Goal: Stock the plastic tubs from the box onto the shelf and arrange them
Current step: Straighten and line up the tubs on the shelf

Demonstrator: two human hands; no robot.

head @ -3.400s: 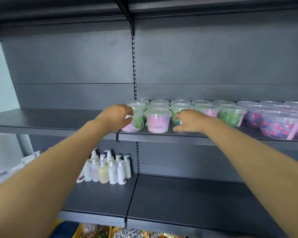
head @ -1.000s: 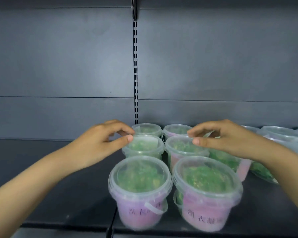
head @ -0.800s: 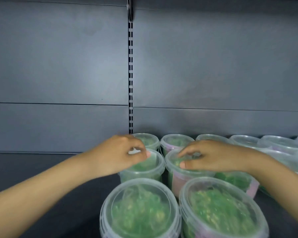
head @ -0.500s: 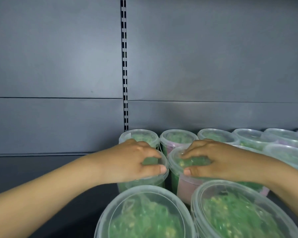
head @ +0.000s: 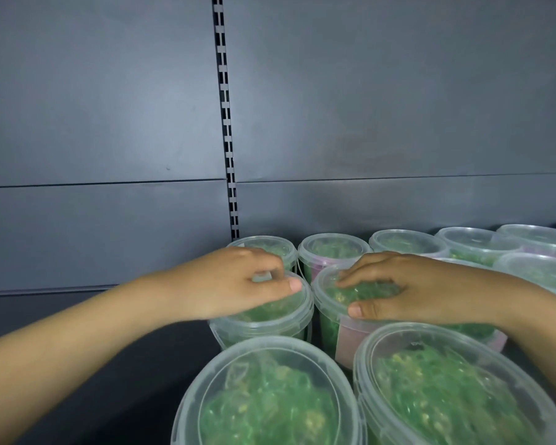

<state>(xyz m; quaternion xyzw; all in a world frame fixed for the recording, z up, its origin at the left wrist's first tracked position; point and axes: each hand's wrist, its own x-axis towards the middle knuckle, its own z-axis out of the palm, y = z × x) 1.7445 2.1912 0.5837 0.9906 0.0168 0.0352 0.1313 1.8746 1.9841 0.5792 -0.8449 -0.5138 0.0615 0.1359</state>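
Head view: left hand (head: 235, 284) pinches one upright tub (head: 264, 326) by its lid, right hand (head: 408, 290) seemingly the neighbour tub (head: 350, 338).

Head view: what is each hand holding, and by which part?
Left hand grips the left middle-row tub by its lid rim, from above; right hand grips the neighbouring tub likewise.

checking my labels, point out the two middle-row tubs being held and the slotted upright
middle-row left tub (head: 270, 324): head view, front of its lid rim
middle-row right tub (head: 350, 342): head view, pink side wall
slotted upright (head: 227, 130): head view, middle of the strip
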